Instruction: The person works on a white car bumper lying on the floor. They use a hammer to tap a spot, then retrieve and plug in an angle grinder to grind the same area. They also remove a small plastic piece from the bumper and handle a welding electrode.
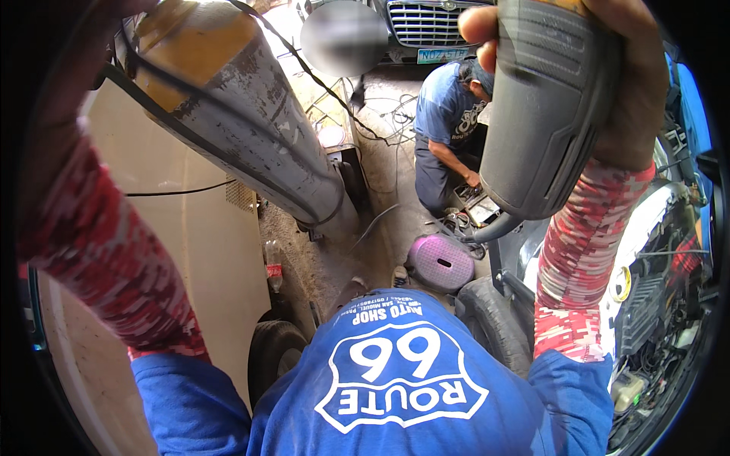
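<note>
My right hand [637, 83] is closed around the thick grey body of a corded power tool [544, 114], raised high in front of me. The tool's top end runs out of view, and its cord [498, 228] curves away from the lower end. At the upper left, my left hand [80, 38] is raised in dark shadow beside a tall gas cylinder [255, 114]. This cylinder is grey with worn paint and a yellow-orange top. The left fingers are mostly cut off by the upper edge, so what they touch cannot be made out. A dark cable [182, 83] passes across the cylinder near that hand.
A co-worker [449, 106] crouches ahead, one hand on a small box [483, 209] among cables. A purple stool [441, 262] and a tire [494, 323] are near me. A pale car panel [182, 251] flanks my left, an exposed engine bay [646, 327] my right. A bottle [274, 270] stands by the panel.
</note>
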{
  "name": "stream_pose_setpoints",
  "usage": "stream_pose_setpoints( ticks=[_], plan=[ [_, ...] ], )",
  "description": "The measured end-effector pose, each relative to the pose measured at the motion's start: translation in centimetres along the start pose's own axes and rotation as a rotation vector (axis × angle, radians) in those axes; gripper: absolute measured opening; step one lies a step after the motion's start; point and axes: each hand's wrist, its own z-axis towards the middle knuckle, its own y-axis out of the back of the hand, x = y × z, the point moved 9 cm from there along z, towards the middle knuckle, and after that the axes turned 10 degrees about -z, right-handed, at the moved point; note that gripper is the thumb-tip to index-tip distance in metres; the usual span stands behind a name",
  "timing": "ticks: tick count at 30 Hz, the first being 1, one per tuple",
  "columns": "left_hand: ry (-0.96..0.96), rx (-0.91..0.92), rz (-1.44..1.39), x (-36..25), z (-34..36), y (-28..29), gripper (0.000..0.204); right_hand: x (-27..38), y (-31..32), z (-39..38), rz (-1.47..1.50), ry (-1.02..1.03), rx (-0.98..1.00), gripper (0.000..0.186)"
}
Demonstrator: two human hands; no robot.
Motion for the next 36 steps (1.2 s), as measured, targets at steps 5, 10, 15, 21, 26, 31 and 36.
stream_pose_setpoints(
  ticks=[5, 10, 15, 21, 26, 31, 36],
  plan=[
    [0.072, -0.164, -0.176, 3.7, 4.7, -4.2, 0.036, -0.4, 4.1, 2.7, 0.058, -0.067, -0.028, 0.053],
    [0.083, -0.289, -0.317, 8.5, 5.4, -6.8, 0.034, -3.1, 4.6, 5.4, 0.19, 0.069, 0.031, 0.041],
    [0.071, -0.146, -0.471, 14.5, 6.1, -9.1, 0.02, -4.9, 5.6, 6.5, 0.288, -0.106, 0.076, 0.044],
    [0.109, -0.124, -0.577, 18.2, 5.7, -10.3, 0.03, -5.6, 7.2, 6.3, 0.291, -0.071, -0.033, 0.047],
    [-0.055, -0.335, -0.558, 23.2, 4.1, -8.9, 0.04, -6.6, 5.6, 7.7, 0.447, -0.014, 0.367, 0.05],
    [0.084, -0.772, -0.382, 33.8, 1.4, -7.0, 0.029, -8.8, 3.3, 9.6, 0.291, 0.075, 0.48, 0.055],
    [0.161, -0.786, -0.396, 38.6, 0.9, -9.4, 0.02, -8.3, 7.2, 9.6, 0.181, 0.045, 0.375, 0.055]
  ],
)
